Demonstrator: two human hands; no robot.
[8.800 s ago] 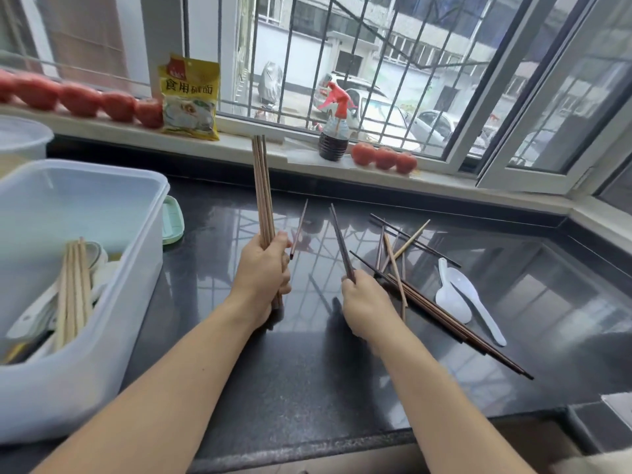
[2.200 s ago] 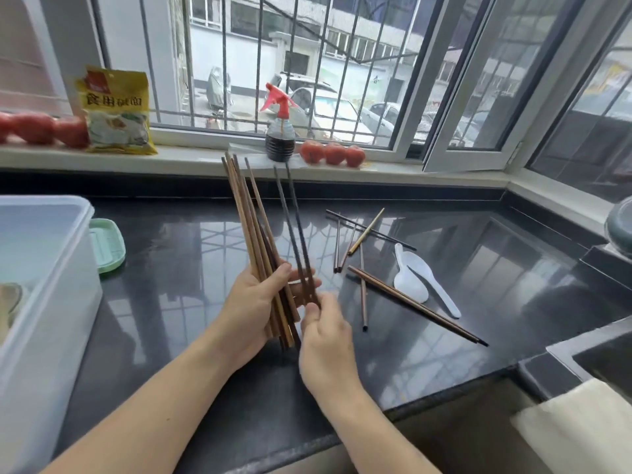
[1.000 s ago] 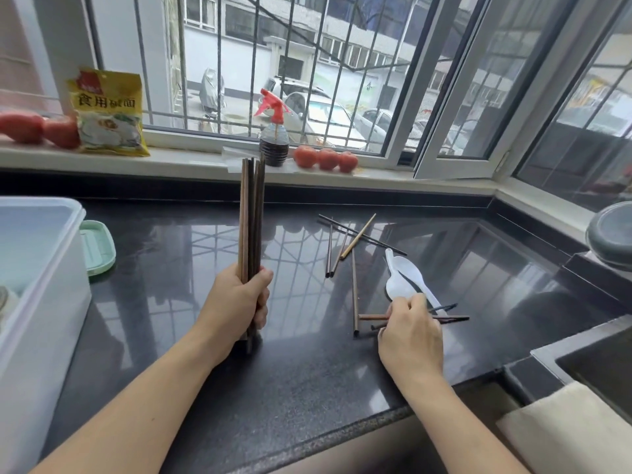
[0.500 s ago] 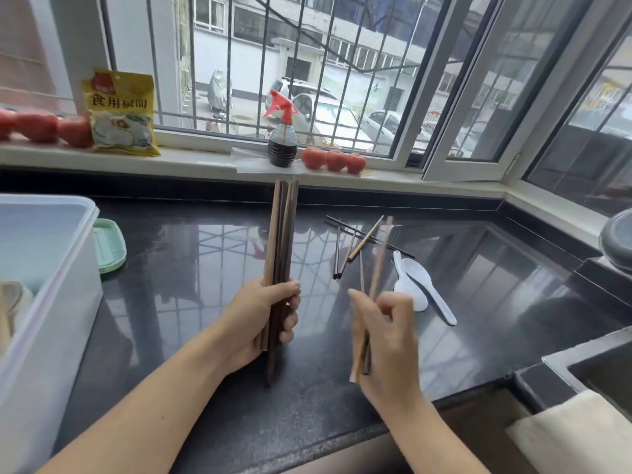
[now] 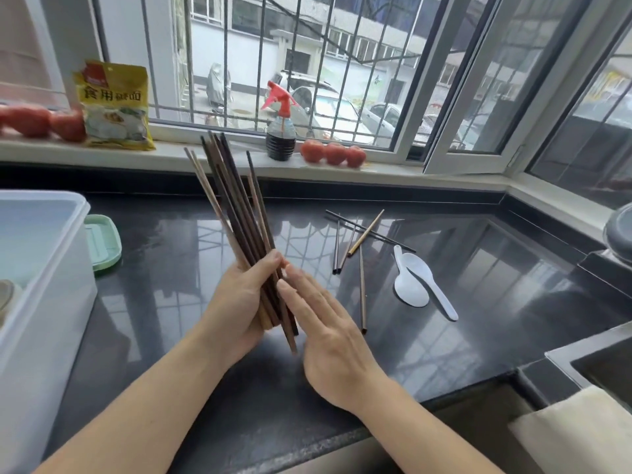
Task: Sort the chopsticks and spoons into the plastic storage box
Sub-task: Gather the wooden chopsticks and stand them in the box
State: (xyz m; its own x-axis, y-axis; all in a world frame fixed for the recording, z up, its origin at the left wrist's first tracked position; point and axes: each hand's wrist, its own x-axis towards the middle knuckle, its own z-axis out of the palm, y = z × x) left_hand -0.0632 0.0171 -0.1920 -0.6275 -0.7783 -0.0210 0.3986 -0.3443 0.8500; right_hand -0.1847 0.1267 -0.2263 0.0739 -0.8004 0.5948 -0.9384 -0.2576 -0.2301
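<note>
Left grip [image 5: 239,299] is wrapped round a fanned bundle of chopsticks [image 5: 236,206], wood ones and dark ones, tilted left; right grip [image 5: 328,323] is flat, fingers straight against them. Glossy black desk [image 5: 191,241] has open room between the translucent plastic storage box [image 5: 44,302] at its left edge and the loose chopsticks [image 5: 359,248] beside two white spoons [image 5: 415,282].

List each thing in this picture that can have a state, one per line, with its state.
Left hand: grips the chopstick bundle.
Right hand: fingers straight, pressed against the bundle.
Chopstick bundle: held off the counter, fanned, leaning left.
Loose chopsticks: scattered on the counter.
White spoons: lying on the counter, overlapping.
Storage box: open, no lid on.
Window: ajar.
</note>
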